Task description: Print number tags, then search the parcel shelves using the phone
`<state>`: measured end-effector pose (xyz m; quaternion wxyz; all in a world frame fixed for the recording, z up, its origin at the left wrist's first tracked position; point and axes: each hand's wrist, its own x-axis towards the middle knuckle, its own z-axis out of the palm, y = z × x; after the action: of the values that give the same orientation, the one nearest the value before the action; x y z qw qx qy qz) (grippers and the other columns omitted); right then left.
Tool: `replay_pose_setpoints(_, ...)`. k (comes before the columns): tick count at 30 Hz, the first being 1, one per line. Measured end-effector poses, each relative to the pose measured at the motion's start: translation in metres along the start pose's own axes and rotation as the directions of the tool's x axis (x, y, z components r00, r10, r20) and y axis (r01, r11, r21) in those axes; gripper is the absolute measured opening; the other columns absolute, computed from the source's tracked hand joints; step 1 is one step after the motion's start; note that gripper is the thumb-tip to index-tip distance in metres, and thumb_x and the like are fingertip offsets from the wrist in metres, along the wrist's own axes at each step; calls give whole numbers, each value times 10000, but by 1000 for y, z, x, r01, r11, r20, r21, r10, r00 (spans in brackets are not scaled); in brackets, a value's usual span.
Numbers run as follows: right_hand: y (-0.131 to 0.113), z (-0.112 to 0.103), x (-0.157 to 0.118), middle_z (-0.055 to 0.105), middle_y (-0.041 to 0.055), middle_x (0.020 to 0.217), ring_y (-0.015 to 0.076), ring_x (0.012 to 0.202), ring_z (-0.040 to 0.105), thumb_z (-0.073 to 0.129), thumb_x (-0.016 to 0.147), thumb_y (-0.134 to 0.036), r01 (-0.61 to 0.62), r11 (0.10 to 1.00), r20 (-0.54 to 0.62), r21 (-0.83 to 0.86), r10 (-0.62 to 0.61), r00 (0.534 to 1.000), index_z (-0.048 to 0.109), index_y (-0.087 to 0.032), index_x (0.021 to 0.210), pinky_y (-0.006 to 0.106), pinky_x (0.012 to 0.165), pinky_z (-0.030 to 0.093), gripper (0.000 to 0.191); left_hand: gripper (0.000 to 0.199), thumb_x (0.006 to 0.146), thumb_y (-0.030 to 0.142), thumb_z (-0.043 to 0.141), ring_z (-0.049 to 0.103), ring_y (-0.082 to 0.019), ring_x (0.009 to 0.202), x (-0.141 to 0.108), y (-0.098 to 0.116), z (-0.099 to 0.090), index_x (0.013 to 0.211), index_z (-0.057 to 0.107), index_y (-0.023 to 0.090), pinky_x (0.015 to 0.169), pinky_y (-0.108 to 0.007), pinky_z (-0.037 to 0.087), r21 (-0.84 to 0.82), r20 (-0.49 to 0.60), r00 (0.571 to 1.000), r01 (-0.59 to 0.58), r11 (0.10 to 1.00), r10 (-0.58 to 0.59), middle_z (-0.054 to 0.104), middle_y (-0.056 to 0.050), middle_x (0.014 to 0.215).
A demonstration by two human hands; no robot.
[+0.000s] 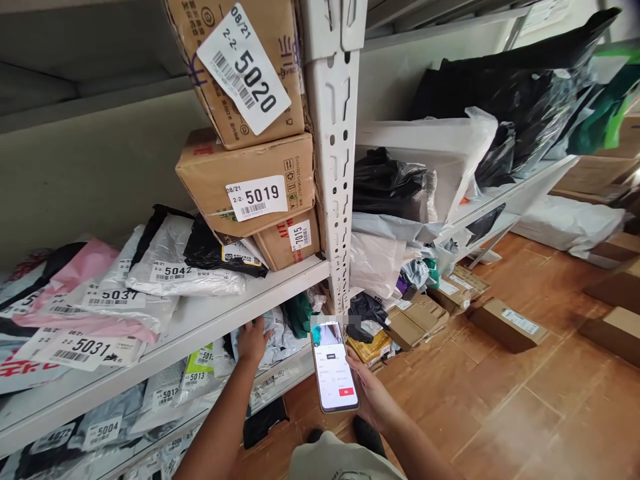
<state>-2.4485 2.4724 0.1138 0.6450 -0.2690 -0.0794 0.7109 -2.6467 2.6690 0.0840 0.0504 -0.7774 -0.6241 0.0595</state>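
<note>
Brightly lit, a slim phone point(334, 368), white screen point(330, 397) with red button point(346, 392), gripped in right hand point(371, 387), left hand point(253, 341) at greyish parcel point(281, 339), grip unclear

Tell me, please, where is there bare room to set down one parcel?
The widest bare patch is the tiled floor between the right forearm and the labelled brown box. On the shelf, a narrow strip in front of the parcel marked 5042 is bare. Below, around the left hand, the parcels lie crowded.
</note>
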Motion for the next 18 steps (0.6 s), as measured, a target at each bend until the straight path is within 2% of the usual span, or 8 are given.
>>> replay_pose_setpoints(5, 9, -8, 3, 743, 25, 974, 194, 900, 666, 687, 745, -428, -106, 989, 103, 99, 96, 990, 648, -212, 1025, 326, 851, 470, 356, 300, 873, 292, 435, 574, -245, 916, -9, 8, 6, 1114, 588, 200, 716, -333, 449, 45, 27, 998, 63, 997, -64, 493, -150, 1146)
replay_pose_setpoints(7, 12, -10, 5, 733, 52, 1030, 223, 940, 663, 646, 769, -458, -175, 974, 176, 144, 148, 973, 638, -201, 1074, 358, 878, 458, 400, 284, 865, 246, 424, 567, -256, 934, -13, 7, 5, 1062, 618, 184, 735, -351, 440, 67, 25, 998, 53, 996, -54, 521, -149, 1108)
replay_pose_setpoints(10, 18, -10, 14, 723, 71, 1070, 257, 970, 659, 607, 781, -505, -235, 960, 246, 149, 195, 950, 622, -199, 1118, 396, 880, 459, 455, 283, 843, 201, 411, 516, -283, 1044, -18, 0, 0, 995, 648, 174, 843, -402, 393, 107, 6, 999, 36, 994, -37, 574, -136, 1079)
replay_pose_setpoints(15, 41, -3, 50, 745, 70, 972, 250, 841, 689, 588, 779, -555, -221, 967, 253, 127, 184, 950, 645, -176, 1062, 415, 835, 485, 476, 319, 834, 189, 368, 525, -266, 1053, -16, -9, -6, 911, 677, 173, 845, -407, 370, 134, 52, 994, 89, 987, -96, 639, -106, 1068)
replay_pose_setpoints(18, 54, 9, 74, 737, 93, 978, 271, 864, 680, 600, 741, -605, -200, 974, 264, 111, 165, 950, 627, -161, 1068, 440, 830, 485, 551, 267, 830, 206, 413, 544, -249, 1045, -8, -11, -9, 891, 671, 173, 839, -398, 382, 129, 107, 982, 140, 982, -154, 665, -94, 1019)
